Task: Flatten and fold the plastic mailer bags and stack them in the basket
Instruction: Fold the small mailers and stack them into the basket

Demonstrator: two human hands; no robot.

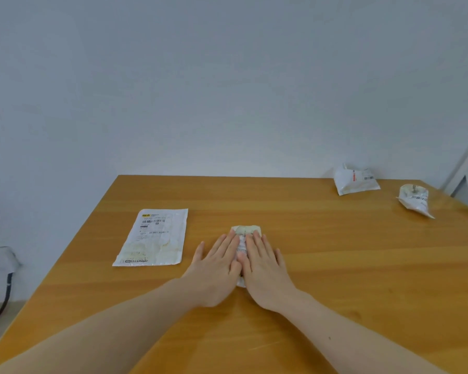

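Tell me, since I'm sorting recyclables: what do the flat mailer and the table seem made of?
Flat mailer: seemingly thin white plastic film, going by its slight sheen, wrinkles and stuck-on printed label. Table: looks like wood or wood-look laminate, with orange-brown grain and a smooth satin finish.

A single head-worn camera looks forward and down across the wooden bench (335,265) toward a pale wall (227,90).

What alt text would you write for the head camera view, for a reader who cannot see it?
Two bare hands, left hand and right hand, press flat on a small folded mailer bag on a wooden table. A flattened mailer lies to the left; two crumpled mailers sit at the far right.
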